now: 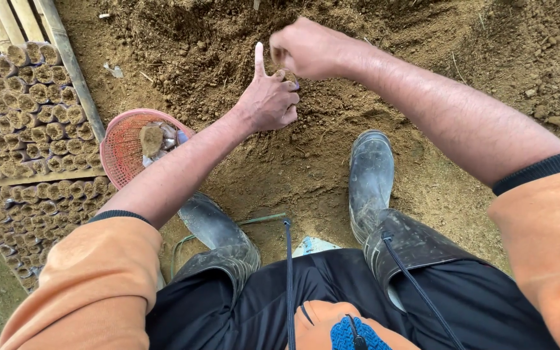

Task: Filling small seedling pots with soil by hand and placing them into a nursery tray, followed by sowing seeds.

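My left hand (268,100) is curled around a small dark planting bag (291,83), of which only the top edge shows, and its forefinger sticks straight up. Just above it, my right hand (309,48) is bunched into a fist with the fingertips pointing down onto the bag's mouth. What the fist holds is hidden. Both hands hover over a heap of loose brown soil (228,39) in front of my knees.
A pink mesh basket (119,155) with empty bags and a clod of soil sits on the ground at my left. Beyond it, rows of soil-filled tubes (21,110) stand packed behind bamboo rails (76,78). My two rubber boots (371,175) rest on the dirt.
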